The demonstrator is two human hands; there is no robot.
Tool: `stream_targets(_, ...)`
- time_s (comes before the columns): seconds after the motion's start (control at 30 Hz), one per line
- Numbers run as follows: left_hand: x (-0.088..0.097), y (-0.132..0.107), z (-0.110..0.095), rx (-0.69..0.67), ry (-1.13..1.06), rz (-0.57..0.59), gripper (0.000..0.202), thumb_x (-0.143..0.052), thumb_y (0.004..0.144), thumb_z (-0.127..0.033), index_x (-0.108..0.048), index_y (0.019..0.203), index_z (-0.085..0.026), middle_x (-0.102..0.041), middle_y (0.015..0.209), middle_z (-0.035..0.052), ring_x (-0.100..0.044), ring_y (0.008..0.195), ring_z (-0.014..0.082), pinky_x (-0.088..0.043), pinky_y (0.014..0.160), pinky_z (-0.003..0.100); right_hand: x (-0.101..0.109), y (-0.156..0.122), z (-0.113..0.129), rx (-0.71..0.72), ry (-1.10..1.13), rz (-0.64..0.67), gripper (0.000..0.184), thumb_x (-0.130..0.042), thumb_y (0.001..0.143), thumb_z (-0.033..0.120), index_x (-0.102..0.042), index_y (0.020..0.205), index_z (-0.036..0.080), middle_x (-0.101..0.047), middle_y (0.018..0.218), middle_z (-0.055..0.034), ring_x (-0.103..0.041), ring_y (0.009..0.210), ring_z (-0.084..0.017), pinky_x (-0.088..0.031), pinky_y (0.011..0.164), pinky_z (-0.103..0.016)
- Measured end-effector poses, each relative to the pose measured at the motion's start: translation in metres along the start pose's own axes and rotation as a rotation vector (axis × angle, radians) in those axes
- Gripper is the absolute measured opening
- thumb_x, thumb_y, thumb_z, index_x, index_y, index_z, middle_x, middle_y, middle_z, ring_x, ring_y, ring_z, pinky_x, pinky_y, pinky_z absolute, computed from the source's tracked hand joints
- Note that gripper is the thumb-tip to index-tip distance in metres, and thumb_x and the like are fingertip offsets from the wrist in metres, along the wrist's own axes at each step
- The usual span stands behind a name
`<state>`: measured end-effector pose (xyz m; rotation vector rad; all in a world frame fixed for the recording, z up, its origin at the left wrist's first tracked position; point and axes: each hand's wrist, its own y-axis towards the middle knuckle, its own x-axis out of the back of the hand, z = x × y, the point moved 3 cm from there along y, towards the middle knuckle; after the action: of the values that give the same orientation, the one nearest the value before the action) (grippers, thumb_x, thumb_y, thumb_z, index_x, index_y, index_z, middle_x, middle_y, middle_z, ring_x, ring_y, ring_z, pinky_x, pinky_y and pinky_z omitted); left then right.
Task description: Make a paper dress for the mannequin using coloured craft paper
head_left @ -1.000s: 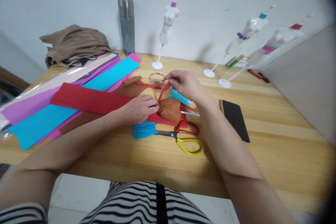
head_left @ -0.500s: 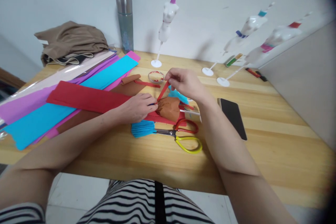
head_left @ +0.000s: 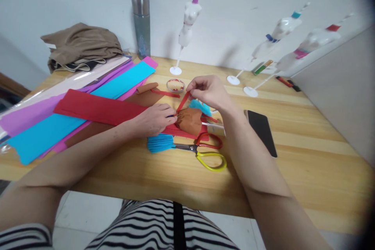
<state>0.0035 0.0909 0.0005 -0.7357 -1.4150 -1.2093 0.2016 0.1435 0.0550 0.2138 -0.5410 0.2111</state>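
Note:
My left hand (head_left: 155,120) is closed around the upper part of a small mannequin lying on its side, its torso mostly hidden by my fingers. A gathered brown paper skirt (head_left: 190,120) flares out from its waist, and its white stand rod (head_left: 213,125) points right. Between thumb and fingertips, my right hand (head_left: 208,90) pinches the upper end of a narrow red paper strip (head_left: 183,101). The strip slants down to the skirt's gathered waist at my left fingertips. Scissors (head_left: 191,148) with one red and one yellow handle lie just below, blades against pleated blue paper (head_left: 159,143).
Red (head_left: 99,106) and blue paper (head_left: 43,134) sheets overlap at left. Behind them are brown cloth (head_left: 84,45) and a flask (head_left: 141,27). A tape roll (head_left: 175,85) lies beyond my hands. Several mannequins (head_left: 185,33) stand along the wall; a phone (head_left: 261,133) lies right.
Both hands keep nearly the same pose, and the red strip stays stretched between them. The whole view has shifted very slightly.

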Motion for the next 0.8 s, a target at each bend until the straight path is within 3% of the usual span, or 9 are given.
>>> stream_targets(0.03,-0.0001,-0.0001,0.0000,0.001,0.000,0.001,0.030,-0.049,0.096,-0.011,-0.072,0.115,-0.009,-0.073,0.108,0.0141,-0.061,0.098,0.0263,-0.051,0.089,0.038,-0.0004,-0.0004,0.0009,0.005,-0.002,0.000,0.004,-0.060,0.068,0.017,-0.063,0.066,0.017,-0.059,0.059,0.0019,-0.053,0.058,-0.012,-0.038,0.056,-0.026)
stream_targets(0.17,-0.0005,0.0002,-0.0007,0.004,0.010,0.019,0.031,-0.048,0.096,-0.011,-0.072,0.115,-0.010,-0.073,0.108,0.0140,-0.061,0.099,0.0262,-0.050,0.090,0.038,-0.0028,0.0012,0.0014,0.056,-0.091,-0.022,0.020,-0.073,0.074,0.031,-0.061,0.067,0.017,-0.054,0.059,0.0029,-0.044,0.058,-0.011,-0.033,0.057,-0.027)
stream_targets(0.3,-0.0013,0.0008,-0.0005,0.007,0.010,0.028,0.029,-0.050,0.095,-0.011,-0.072,0.114,-0.011,-0.072,0.107,0.0139,-0.060,0.099,0.0262,-0.050,0.090,0.038,-0.0072,0.0060,-0.0038,0.100,-0.147,-0.034,0.006,-0.068,0.074,0.017,-0.063,0.075,0.017,-0.058,0.065,0.0024,-0.048,0.063,-0.012,-0.036,0.061,-0.027)
stream_targets(0.47,-0.0014,0.0008,0.0005,0.007,-0.019,0.008,0.028,-0.051,0.094,-0.010,-0.072,0.112,-0.010,-0.072,0.107,0.0146,-0.062,0.100,0.0261,-0.050,0.091,0.038,-0.0070,0.0077,-0.0064,0.139,-0.161,-0.034,0.020,-0.069,0.075,0.015,-0.071,0.094,0.017,-0.063,0.070,0.0013,-0.052,0.066,-0.014,-0.041,0.066,-0.028)
stream_targets(0.8,0.0020,0.0029,0.0045,0.068,-0.147,-0.009,0.030,-0.043,0.094,-0.008,-0.070,0.106,-0.012,-0.075,0.108,0.0129,-0.065,0.101,0.0248,-0.051,0.095,0.038,-0.0070,0.0037,0.0011,0.186,-0.048,-0.015,0.018,-0.072,0.073,0.016,-0.077,0.090,0.018,-0.079,0.094,-0.0053,-0.056,0.068,-0.013,-0.047,0.067,-0.030)
